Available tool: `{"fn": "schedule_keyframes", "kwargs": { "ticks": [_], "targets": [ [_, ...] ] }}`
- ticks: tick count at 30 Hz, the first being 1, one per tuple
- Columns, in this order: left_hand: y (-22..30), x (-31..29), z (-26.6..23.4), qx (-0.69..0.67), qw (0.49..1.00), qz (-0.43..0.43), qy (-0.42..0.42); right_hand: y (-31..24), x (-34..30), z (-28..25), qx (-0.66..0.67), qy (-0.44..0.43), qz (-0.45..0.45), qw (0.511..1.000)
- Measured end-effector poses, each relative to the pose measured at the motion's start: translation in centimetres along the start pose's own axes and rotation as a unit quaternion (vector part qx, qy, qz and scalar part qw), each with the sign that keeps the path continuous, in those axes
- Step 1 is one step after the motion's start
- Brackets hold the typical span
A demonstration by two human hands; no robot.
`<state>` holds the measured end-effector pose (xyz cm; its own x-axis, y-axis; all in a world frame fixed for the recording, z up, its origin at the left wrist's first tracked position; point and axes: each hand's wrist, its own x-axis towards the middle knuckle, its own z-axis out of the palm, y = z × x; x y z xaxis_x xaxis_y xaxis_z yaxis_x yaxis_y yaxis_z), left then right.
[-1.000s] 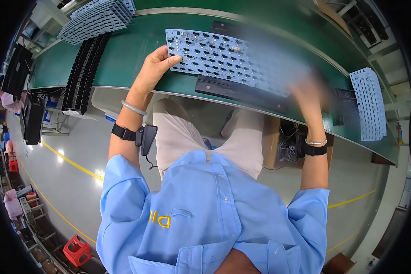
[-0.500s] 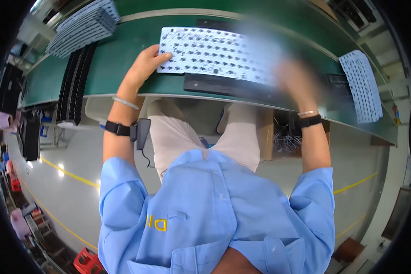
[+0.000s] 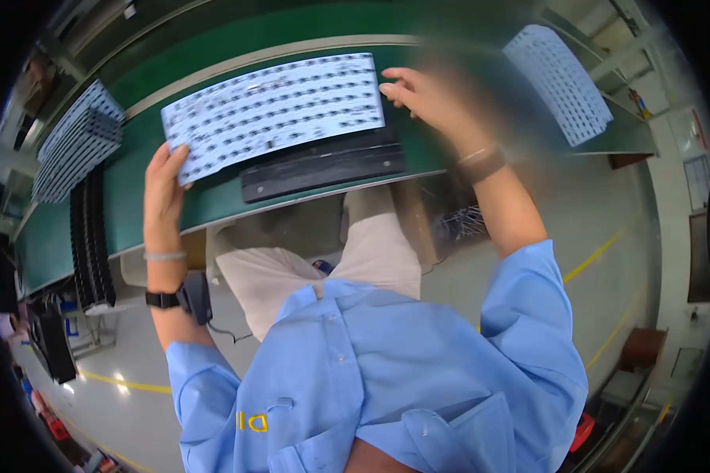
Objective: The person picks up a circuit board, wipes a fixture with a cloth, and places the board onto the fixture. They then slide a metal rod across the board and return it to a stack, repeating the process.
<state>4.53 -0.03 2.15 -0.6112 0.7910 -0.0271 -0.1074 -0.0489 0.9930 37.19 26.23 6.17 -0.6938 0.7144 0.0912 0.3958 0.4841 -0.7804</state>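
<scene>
Circuit board (image 3: pixel 276 110), pale and dotted with rows of small black parts, is gripped at its near left corner by the left hand (image 3: pixel 164 180), thumb laid on top; presumably it is held so that most of its face is left uncovered. Nothing is seen to be held by the right hand (image 3: pixel 432 101): thumb and forefinger are parted, just beside the board's right edge, not touching it. The board is held slantwise over the bench (image 3: pixel 213 203), its left end nearer the front edge. Along that edge a dark block (image 3: pixel 323 167) is set, probably as a support; whether it is touched by the board cannot be told. Toward the bench's left end a stack of boards (image 3: pixel 83 142) is kept, with a black rack (image 3: pixel 91 236) jutting past the front edge. Toward the right end, more boards (image 3: pixel 560 87) are laid, perhaps for easy reach.
</scene>
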Motion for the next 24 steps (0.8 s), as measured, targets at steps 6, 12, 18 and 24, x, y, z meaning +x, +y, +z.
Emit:
{"fn": "schedule_keyframes", "kwargs": {
  "ticks": [6,12,18,24],
  "targets": [
    [-0.3,-2.9,-1.1,-0.129,0.986,0.067,0.080,6.6,-1.3,-7.4,-0.364,0.149,-0.140,0.909],
    [-2.9,-2.8,-2.7,-0.203,0.957,0.127,0.164,11.4,-1.1,-7.0,-0.329,0.073,-0.059,0.940],
    [-3.4,-2.6,-1.8,-0.228,0.949,0.166,0.140,4.3,-0.7,-6.4,-0.133,0.061,0.092,0.985],
    [-3.6,-3.1,-1.4,-0.269,0.931,0.189,0.159,-7.6,1.5,1.9,-0.030,-0.096,-0.202,0.974]
  ]
}}
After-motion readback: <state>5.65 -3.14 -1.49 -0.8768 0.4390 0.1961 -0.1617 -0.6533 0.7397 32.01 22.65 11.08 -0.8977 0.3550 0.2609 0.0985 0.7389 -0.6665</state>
